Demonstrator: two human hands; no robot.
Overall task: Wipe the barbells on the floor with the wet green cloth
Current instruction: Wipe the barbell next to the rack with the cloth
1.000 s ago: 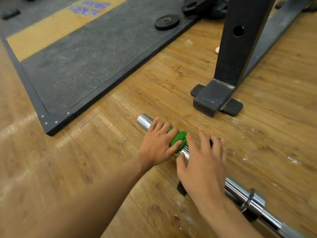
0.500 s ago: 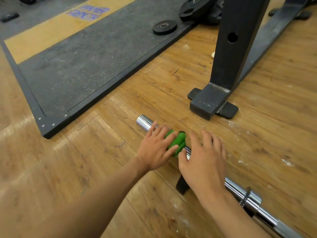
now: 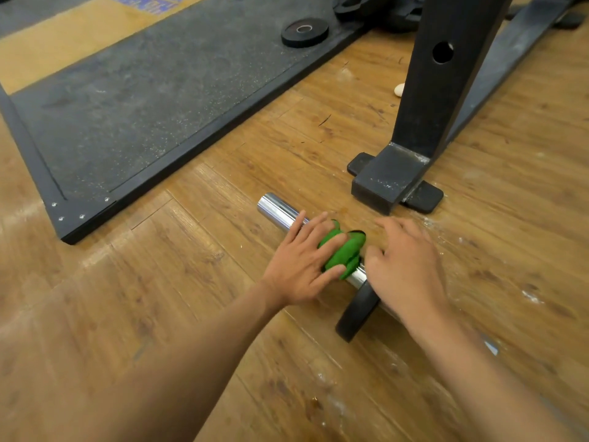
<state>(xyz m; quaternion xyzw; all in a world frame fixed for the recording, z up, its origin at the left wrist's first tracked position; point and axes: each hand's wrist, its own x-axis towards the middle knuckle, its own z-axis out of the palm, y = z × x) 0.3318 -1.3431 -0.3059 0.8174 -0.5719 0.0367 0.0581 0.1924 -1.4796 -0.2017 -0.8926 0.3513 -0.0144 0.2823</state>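
Observation:
A chrome barbell (image 3: pixel 276 209) lies on the wooden floor, its free sleeve end pointing up and left. A bunched green cloth (image 3: pixel 345 253) is wrapped over the sleeve. My left hand (image 3: pixel 301 264) presses the cloth onto the bar with spread fingers, some of them lying on the cloth. My right hand (image 3: pixel 404 269) rests flat on the bar just right of the cloth, covering the sleeve there. A small black plate (image 3: pixel 355 315) sits on the bar under my right wrist. My right forearm hides most of the bar lower right.
A black rack upright and its foot (image 3: pixel 387 183) stand just behind the bar. A dark rubber lifting platform (image 3: pixel 153 100) fills the upper left, with a small black weight plate (image 3: pixel 304 31) on it. More black plates (image 3: pixel 376 11) lie at the top.
My left hand has stayed on the green cloth at about the same spot on the sleeve. More of the cloth shows between my hands. My head has tilted slightly.

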